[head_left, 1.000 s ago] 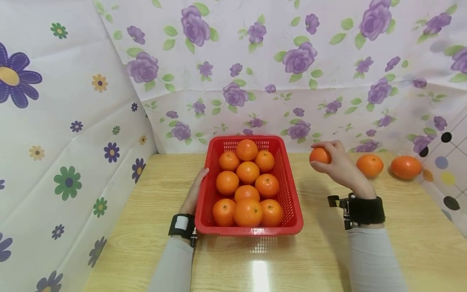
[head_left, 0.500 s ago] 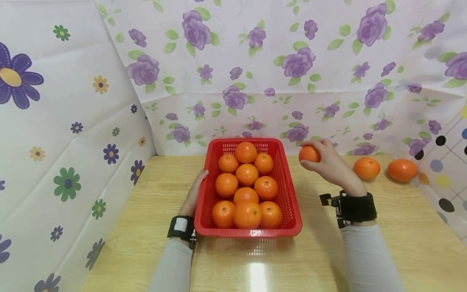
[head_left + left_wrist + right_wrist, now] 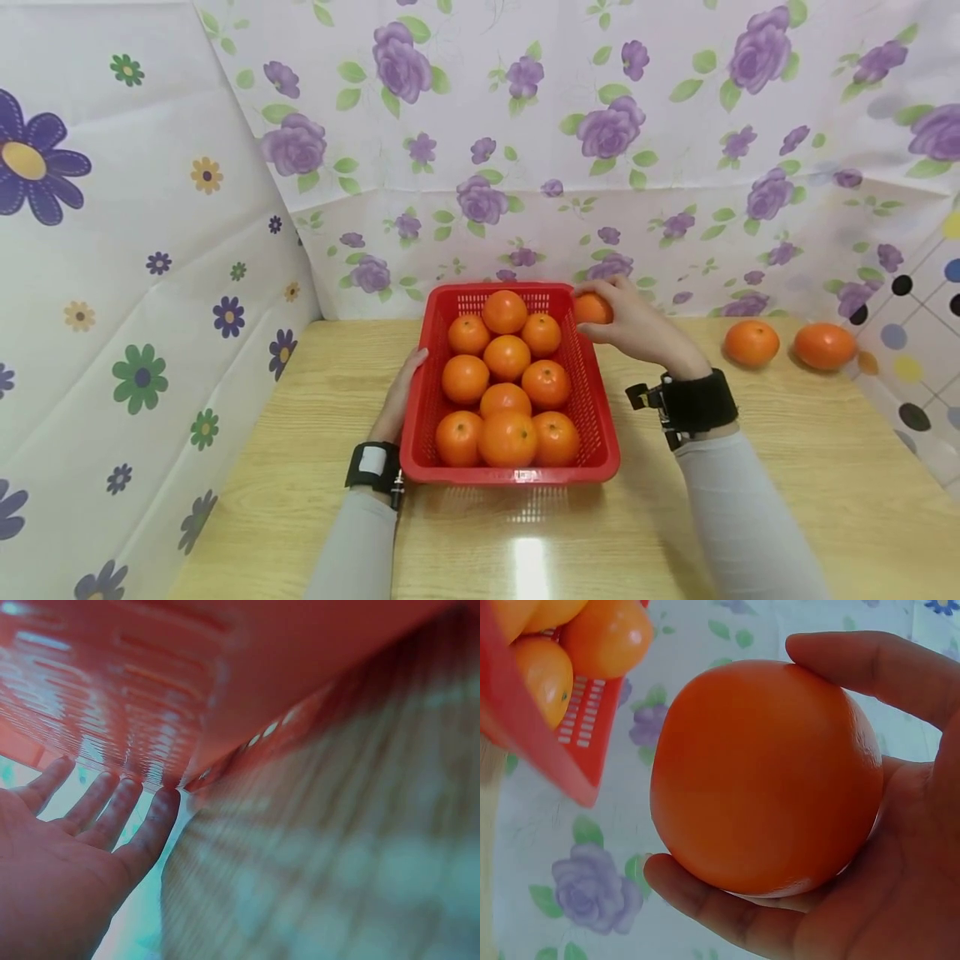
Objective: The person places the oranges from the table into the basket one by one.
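Note:
My right hand (image 3: pixel 636 323) holds an orange (image 3: pixel 592 308) over the right rim of a red plastic basket (image 3: pixel 609 433). Its fingers and thumb curl round the fruit, as the right wrist view shows with the orange (image 3: pixel 765 780) large in the grip. Several other oranges (image 3: pixel 507 358) are piled inside the basket. Along the basket's left side lies my left hand (image 3: pixel 401 396). In the left wrist view its fingers (image 3: pixel 154 832) are nearly straight, with the tips touching the slotted wall (image 3: pixel 165 690).
Two more oranges, one (image 3: pixel 752 343) and another (image 3: pixel 825 347) farther right, sit at the back right of the wooden table (image 3: pixel 300 467). A flowered cloth (image 3: pixel 480 125) hangs behind, and another patterned sheet (image 3: pixel 172 292) stands on the left.
My right hand has carried the orange leftward from the table's right part to above the basket's right rim. The left hand has stayed at the basket's side.

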Demonstrator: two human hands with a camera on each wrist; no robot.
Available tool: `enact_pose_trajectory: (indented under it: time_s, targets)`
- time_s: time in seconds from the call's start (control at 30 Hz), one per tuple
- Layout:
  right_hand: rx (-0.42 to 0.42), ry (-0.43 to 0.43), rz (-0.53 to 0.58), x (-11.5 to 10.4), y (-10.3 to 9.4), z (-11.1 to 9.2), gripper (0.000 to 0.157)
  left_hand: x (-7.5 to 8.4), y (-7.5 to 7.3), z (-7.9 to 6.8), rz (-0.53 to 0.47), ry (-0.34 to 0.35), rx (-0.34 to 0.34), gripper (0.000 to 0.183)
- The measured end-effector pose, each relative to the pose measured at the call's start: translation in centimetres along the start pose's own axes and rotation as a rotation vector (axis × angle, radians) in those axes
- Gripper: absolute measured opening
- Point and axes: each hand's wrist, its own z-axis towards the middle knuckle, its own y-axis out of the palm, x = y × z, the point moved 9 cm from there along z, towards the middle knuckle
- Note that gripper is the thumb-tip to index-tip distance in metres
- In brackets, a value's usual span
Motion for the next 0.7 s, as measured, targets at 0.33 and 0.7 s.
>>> enact_pose_trajectory:
  time_s: [0.33,0.7]
  targets:
    - [-0.106,-0.022,-0.034,-2.3,2.5,2.2,0.049,-0.3,-0.2,0.3,0.008,0.022,0.014,0.068]
    - [-0.227,-0.022,-0.085,-3.0,5.4,4.1,0.046,0.3,0.4,0.1,-0.030,0.055,-0.018,0.062]
